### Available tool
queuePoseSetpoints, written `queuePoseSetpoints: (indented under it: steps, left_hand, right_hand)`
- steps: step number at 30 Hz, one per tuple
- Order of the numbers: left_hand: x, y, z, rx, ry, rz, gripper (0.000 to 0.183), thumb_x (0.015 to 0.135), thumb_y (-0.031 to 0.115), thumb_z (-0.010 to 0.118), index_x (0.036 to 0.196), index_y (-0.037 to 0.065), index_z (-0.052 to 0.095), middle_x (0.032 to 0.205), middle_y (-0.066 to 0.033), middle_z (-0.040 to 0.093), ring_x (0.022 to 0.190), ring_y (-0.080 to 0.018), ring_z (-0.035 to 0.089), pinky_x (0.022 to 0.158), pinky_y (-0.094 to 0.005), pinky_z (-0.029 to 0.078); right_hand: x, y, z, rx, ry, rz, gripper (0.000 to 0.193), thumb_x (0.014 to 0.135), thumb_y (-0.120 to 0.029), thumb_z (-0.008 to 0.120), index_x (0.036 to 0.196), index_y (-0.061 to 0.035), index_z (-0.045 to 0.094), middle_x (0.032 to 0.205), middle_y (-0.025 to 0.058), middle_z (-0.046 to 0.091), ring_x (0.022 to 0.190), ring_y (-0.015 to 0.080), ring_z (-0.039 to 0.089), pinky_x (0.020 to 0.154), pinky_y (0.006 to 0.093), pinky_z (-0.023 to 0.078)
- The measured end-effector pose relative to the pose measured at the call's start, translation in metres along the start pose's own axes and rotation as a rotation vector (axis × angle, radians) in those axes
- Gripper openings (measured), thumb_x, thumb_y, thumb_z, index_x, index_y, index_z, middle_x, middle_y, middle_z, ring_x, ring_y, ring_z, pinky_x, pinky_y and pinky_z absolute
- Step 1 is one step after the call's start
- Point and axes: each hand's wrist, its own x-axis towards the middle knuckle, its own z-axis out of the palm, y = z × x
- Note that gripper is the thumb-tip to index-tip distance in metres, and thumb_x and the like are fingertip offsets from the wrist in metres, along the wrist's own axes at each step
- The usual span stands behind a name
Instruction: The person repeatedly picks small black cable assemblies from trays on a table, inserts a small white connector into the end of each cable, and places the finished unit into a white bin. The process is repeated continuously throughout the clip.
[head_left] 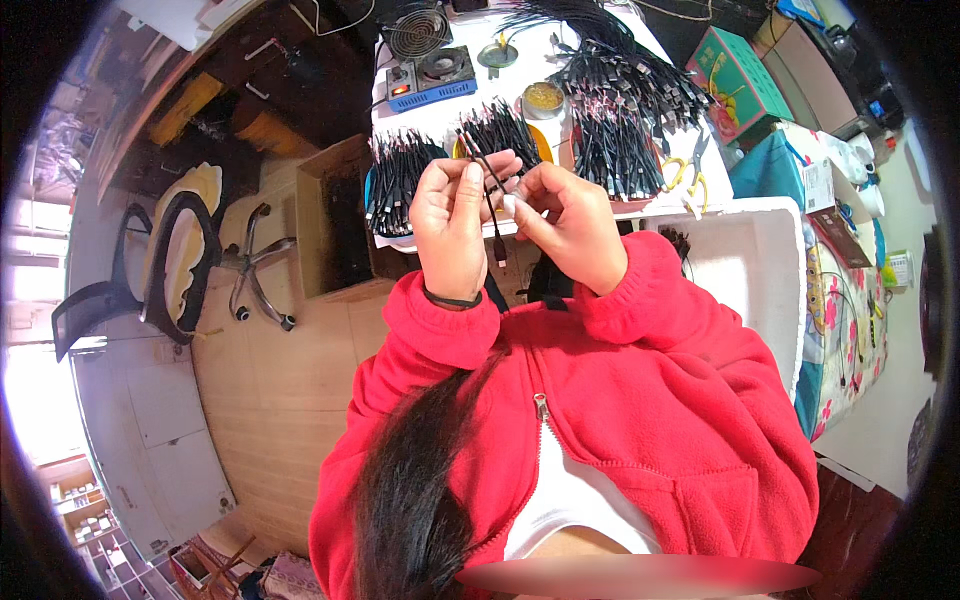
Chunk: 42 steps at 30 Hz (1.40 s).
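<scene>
Just in front of my chest, above the table's near edge, both hands are raised and close together. My left hand pinches a thin black cable, whose plug end hangs down below the fingers. The cable's other end sticks up past the fingertips. My right hand is closed at the cable's side, thumb and forefinger pressed together; its other fingers are curled. Behind my hands lie bundles of short black cables, one on the left, one in the middle and one on the right, with reddish tips.
On the white table stand a blue heating device with a lit switch, a fan and a tin of yellowish material. Yellow-handled scissors lie right. A white foam box is beside me, a swivel-chair base left.
</scene>
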Motion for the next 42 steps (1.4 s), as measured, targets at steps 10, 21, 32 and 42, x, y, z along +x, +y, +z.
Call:
queuePoseSetpoints:
  steps: [10,21,32,42]
  left_hand:
    - [-0.012,-0.002,0.012,0.155,-0.072,0.047,0.011,0.098,0.01,0.047,0.1,0.0,0.052,0.098,-0.011,0.066,0.083,-0.0139,0.063,0.072,-0.0243,0.051]
    - [-0.021,-0.001,0.014,0.15,-0.183,-0.086,0.011,0.097,0.012,0.051,0.099,0.001,0.053,0.076,-0.0021,0.058,0.057,-0.0035,0.042,0.051,-0.0173,0.033]
    - [-0.023,0.005,0.005,-0.216,-0.194,-0.254,0.013,0.094,0.011,0.055,0.102,0.001,0.055,0.071,-0.0037,0.055,0.051,-0.0044,0.037,0.046,-0.0182,0.029]
    - [-0.019,0.017,-0.01,-0.407,-0.414,-0.551,0.015,0.093,0.014,0.053,0.098,0.0,0.052,0.064,-0.0002,0.045,0.045,-0.0044,0.03,0.042,-0.0198,0.025]
  right_hand:
    - [-0.009,-0.005,-0.013,-0.195,-0.115,-0.127,0.009,0.086,-0.002,0.064,0.086,0.0014,0.056,0.074,0.0028,0.059,0.063,0.0052,0.057,0.051,0.0221,0.046]
    - [0.016,-0.012,-0.037,0.119,-0.098,-0.096,0.013,0.087,-0.006,0.065,0.098,0.0014,0.062,0.083,0.0001,0.06,0.068,0.004,0.051,0.059,0.0195,0.042]
    - [0.006,-0.007,-0.026,0.544,-0.106,0.064,0.01,0.088,-0.007,0.065,0.095,-0.001,0.061,0.093,0.0037,0.064,0.081,0.008,0.06,0.075,0.0213,0.047]
    - [0.007,-0.015,-0.035,0.522,-0.296,0.084,0.013,0.087,-0.004,0.065,0.096,0.0013,0.058,0.091,0.0048,0.063,0.083,0.0111,0.061,0.077,0.0243,0.05]
